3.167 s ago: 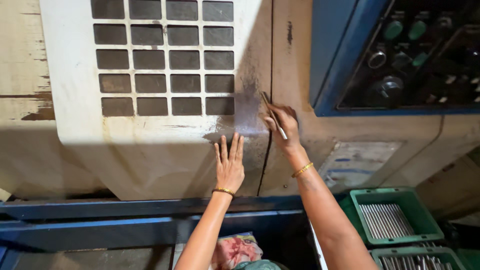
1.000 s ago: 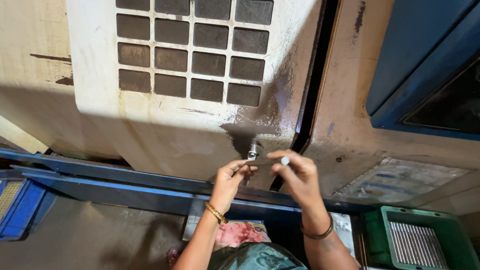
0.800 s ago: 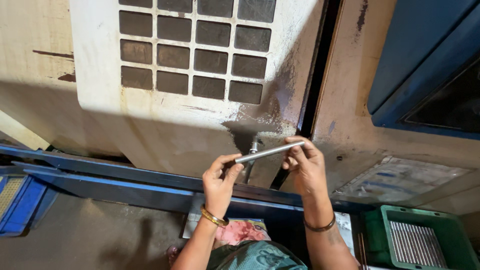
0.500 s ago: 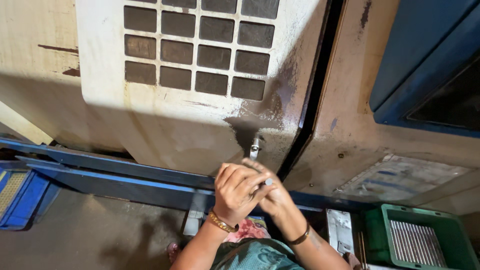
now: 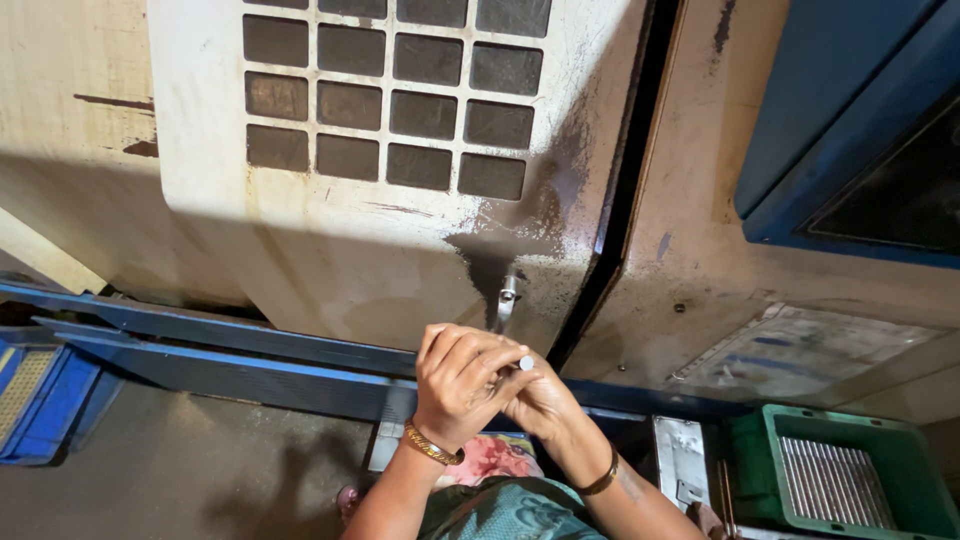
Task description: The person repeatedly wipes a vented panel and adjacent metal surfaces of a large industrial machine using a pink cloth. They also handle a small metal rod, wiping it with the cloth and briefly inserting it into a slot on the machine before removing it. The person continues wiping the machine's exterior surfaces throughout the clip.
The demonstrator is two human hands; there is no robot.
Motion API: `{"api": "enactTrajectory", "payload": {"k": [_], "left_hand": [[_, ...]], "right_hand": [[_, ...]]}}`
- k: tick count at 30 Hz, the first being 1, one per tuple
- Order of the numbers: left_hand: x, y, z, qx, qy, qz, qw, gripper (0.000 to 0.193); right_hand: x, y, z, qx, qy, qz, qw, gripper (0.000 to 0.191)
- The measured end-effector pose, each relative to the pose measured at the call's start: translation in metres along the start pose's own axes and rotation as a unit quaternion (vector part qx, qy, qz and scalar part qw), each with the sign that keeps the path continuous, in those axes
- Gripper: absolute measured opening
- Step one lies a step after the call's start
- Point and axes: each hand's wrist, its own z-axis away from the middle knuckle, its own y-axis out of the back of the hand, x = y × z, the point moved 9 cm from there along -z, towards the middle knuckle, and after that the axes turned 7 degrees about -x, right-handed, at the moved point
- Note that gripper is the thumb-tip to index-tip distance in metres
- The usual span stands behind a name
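Hands clasped together low in front of the machine door (image 5: 400,250), both wrists bent upward. Left hand (image 5: 462,382) cupped over the right hand (image 5: 540,400), fingers of both curled tight around one short metal rod (image 5: 524,364), only its round end showing between them. One bangle on each wrist. One small metal handle (image 5: 507,298) just above. One green crate (image 5: 850,480) at lower right.

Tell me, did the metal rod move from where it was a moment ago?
Yes. The metal rod was stretched sideways between both hands; now the left hand and right hand are clasped together, lower below the door handle, showing only its round end.
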Motion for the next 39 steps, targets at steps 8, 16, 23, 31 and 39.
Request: {"api": "enactTrajectory", "payload": {"k": [8,16,23,31,39], "left_hand": [[0.0,0.013,0.007,0.056,-0.033,0.01,0.998,0.031],[-0.052,0.014,0.037,0.133,0.146,0.094,0.976,0.026],[-0.112,-0.042,0.082,0.216,0.338,0.407,0.821,0.013],[-0.089,-0.033,0.052,0.102,0.264,0.218,0.934,0.015],[-0.084,-0.037,0.031,0.047,0.245,0.145,0.957,0.009]], "right_hand": [[-0.035,-0.004,0.006,-0.011,0.095,-0.025,0.995,0.032],[-0.054,0.008,0.03,0.019,0.182,-0.086,0.979,0.041],[-0.063,-0.048,0.053,-0.076,0.337,0.243,0.906,0.067],[-0.072,-0.099,0.062,-0.094,0.333,0.484,0.804,0.08],[-0.101,-0.115,0.067,-0.073,0.326,0.643,0.689,0.062]]}}
